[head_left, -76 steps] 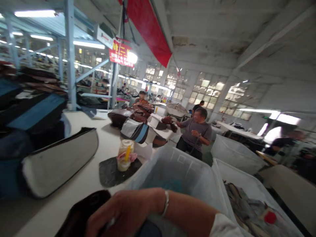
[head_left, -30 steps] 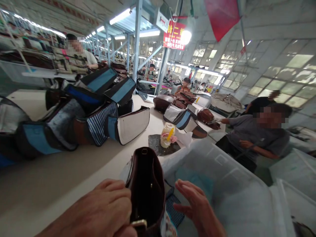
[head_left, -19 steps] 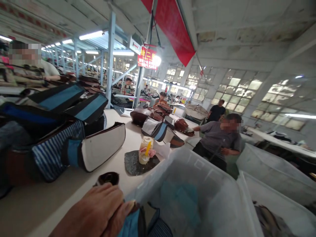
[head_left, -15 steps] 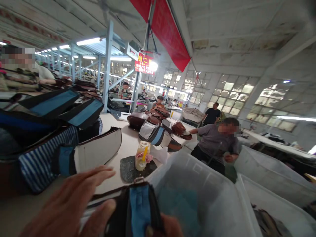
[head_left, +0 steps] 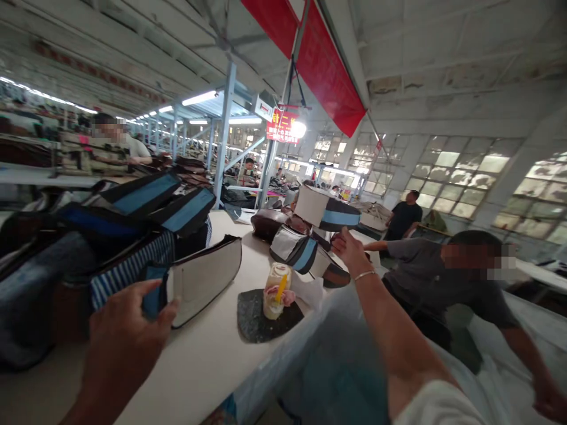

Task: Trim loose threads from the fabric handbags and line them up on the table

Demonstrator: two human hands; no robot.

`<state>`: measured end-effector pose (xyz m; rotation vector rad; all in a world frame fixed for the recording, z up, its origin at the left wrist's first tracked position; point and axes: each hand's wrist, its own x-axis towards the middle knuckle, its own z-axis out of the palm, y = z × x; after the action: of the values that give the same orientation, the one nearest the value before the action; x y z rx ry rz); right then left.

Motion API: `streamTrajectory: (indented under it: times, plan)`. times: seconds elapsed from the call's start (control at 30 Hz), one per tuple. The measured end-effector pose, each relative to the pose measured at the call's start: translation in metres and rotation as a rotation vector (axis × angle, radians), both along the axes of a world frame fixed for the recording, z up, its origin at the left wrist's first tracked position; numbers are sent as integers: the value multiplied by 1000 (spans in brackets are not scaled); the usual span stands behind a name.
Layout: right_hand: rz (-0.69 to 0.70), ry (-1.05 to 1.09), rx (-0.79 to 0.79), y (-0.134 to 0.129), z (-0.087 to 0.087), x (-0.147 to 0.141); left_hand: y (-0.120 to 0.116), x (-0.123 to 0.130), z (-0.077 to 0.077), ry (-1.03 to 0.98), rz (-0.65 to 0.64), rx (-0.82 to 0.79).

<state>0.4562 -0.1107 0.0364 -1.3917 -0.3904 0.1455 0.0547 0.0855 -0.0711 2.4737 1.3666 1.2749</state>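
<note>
My right hand (head_left: 348, 248) is stretched forward over the table, its fingers closed on the lower edge of a white, black and blue bag piece (head_left: 325, 208), held above the other pieces. My left hand (head_left: 128, 327) is at the lower left, thumb and fingers apart, holding nothing. Just past it, a white panel piece with a dark edge (head_left: 206, 277) stands on the table (head_left: 199, 360), beside a blue-and-white striped piece (head_left: 133, 268). Another white, black and blue piece (head_left: 295, 248) lies below the raised one.
A bottle with a yellow tool (head_left: 278, 289) stands on a dark slab (head_left: 248, 319). Bag pieces (head_left: 146, 192) are heaped at the left. A person in a grey shirt (head_left: 416, 271) leans in at the right, beside translucent bins (head_left: 500, 378).
The blue-and-black piece in my right hand has gone from low in front of me to up over the far pile. My left hand has come away, and the view has turned left.
</note>
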Motion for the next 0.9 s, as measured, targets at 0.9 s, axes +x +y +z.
streamTrajectory:
  times: [0.9]
  plan:
    - [1064, -1047, -332, 59, -145, -288, -65, -63, 34, 517, -639, -502]
